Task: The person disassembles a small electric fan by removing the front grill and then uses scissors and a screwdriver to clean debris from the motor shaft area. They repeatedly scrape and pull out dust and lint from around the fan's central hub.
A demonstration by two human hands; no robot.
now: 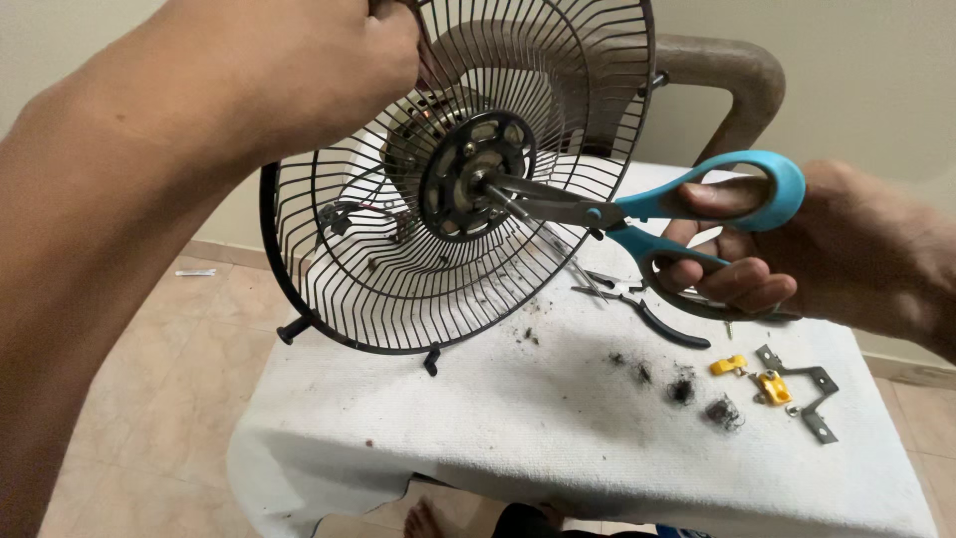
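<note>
A white-clothed surface is carrying the black wire fan guard, standing tilted on its rim. Black pliers, a bent metal bracket, yellow clips and dust clumps (dark, scattered) are lying beside it. The left hand is gripping the guard's top, grip closed. The right hand is holding blue-handled scissors, fingers through the loops, long axis pointing left, tips reaching the motor hub.
</note>
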